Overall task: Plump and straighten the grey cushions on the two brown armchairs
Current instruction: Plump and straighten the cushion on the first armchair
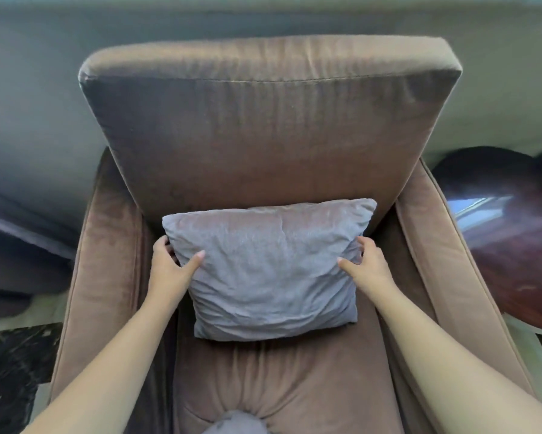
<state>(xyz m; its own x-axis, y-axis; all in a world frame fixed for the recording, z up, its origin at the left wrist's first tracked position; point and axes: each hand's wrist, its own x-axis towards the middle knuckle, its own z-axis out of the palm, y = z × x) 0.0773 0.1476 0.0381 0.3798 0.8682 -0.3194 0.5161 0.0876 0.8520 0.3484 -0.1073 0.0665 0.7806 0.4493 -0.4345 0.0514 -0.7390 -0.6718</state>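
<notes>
A wrinkled grey cushion (271, 267) leans upright against the back of a brown armchair (263, 136), its lower edge resting on the seat. My left hand (171, 266) grips the cushion's left side, thumb on the front and fingers behind. My right hand (365, 264) holds the right side the same way. Only this one armchair is in view.
A dark glossy wooden table (511, 233) stands just right of the armchair's right arm. Grey curtain or wall (28, 104) runs behind the chair. A black marbled floor slab (12, 371) lies at lower left. A small grey shape (235, 422) shows at the bottom edge.
</notes>
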